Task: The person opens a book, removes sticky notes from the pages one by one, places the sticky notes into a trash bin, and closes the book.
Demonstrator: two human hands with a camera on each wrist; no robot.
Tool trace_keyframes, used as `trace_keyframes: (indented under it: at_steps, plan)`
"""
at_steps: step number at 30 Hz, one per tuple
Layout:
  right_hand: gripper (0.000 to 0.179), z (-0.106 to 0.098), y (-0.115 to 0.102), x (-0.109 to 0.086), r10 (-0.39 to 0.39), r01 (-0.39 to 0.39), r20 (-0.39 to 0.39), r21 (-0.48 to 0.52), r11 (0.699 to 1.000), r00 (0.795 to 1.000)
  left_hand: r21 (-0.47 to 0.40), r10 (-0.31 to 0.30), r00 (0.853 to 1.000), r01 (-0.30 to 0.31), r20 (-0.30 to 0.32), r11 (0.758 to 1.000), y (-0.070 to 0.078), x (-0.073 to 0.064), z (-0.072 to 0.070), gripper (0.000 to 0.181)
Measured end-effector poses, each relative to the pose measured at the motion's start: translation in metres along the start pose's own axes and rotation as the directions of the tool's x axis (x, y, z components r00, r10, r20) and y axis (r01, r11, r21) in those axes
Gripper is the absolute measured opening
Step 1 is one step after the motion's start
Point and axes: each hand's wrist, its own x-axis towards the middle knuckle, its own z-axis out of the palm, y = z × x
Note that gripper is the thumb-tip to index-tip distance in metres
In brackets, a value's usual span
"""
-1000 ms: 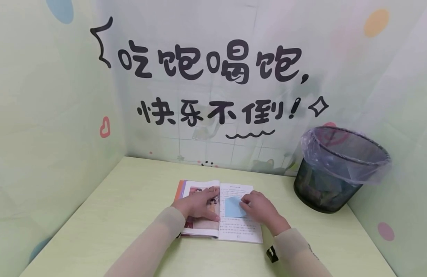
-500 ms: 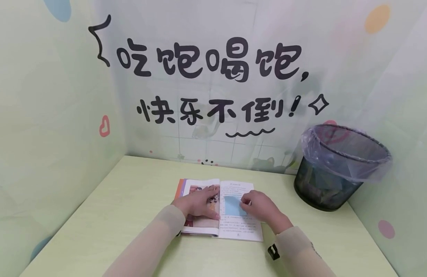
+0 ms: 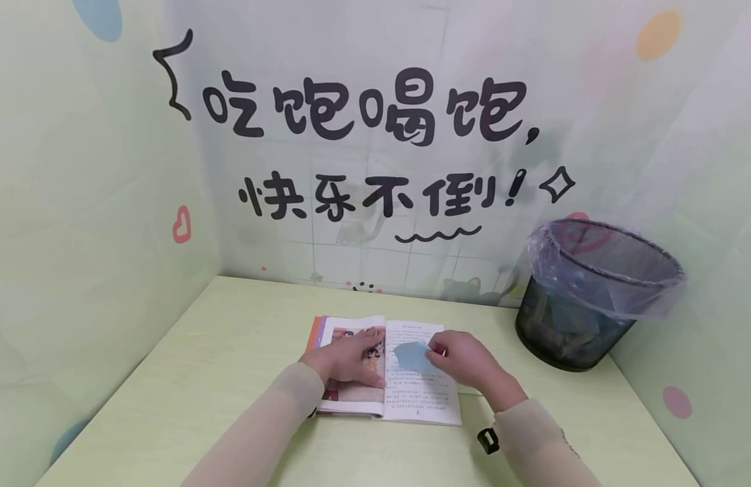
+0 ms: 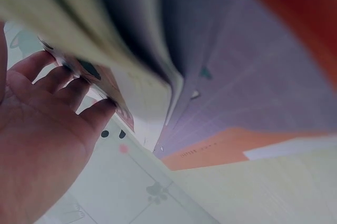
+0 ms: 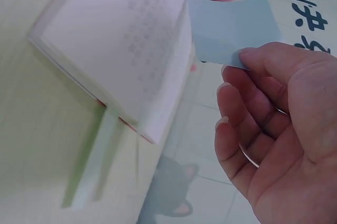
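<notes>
Pale walls with pastel patterns box this setup in, with chunky black Chinese lettering at 12 o'clock and a pink heart outline around 10 o'clock from the book. Down on the light yellow-green counter there's an opened-out paperback book with an orange and purple cover edge peeking out at 9 o'clock. Its 9 o'clock page is a colour illustration, its 3 o'clock page is all printed text.

So, the hands: the left hand rests on the picture page, fingers stretched toward 1 o'clock and thumb reaching to about 4 o'clock, next to the spine. The right hand comes in from the 4 o'clock side and pinches a light blue square paper note by its edge, thumb on one face, other fingers loosely curled. That note is over the text page; the right wrist view shows it raised up, though I can't tell if any edge touches the paper.

Also, a pale green ribbon strip pokes out of the book, and a black mesh bin with a see-through purple liner stands between 2 and 3 o'clock.
</notes>
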Motion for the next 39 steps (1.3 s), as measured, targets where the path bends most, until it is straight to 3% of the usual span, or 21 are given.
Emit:
trace_keyframes:
  at_steps: [9, 18, 23, 32, 39]
  plan:
    - [0.011, -0.03, 0.006, -0.004, 0.013, -0.011, -0.104, 0.023, 1.0, 0.994, -0.007, 0.0, 1.0, 0.0, -0.001, 1.0, 0.0, 0.0, 0.001, 0.109]
    - [0.012, -0.084, 0.011, -0.01, -0.018, 0.023, -0.22, 0.019, 1.0, 0.975, -0.026, 0.0, 1.0, 0.0, 0.001, 1.0, 0.0, 0.0, 0.001, 0.109]
    - [0.013, -0.116, 0.014, -0.016, -0.027, 0.021, -0.333, -0.02, 1.0, 0.943, -0.029, 0.004, 1.0, -0.004, -0.001, 1.0, -0.001, -0.001, 0.001, 0.109]
    - [0.024, -0.17, 0.036, -0.031, -0.002, -0.035, -0.531, -0.06, 0.998, 0.847, -0.026, 0.026, 1.0, -0.026, 0.001, 0.999, 0.0, -0.003, 0.0, 0.108]
    - [0.036, -0.21, 0.063, -0.04, 0.085, -0.157, -0.548, -0.086, 0.984, 0.832, -0.012, 0.035, 0.999, -0.035, -0.002, 0.999, -0.003, -0.001, 0.001, 0.107]
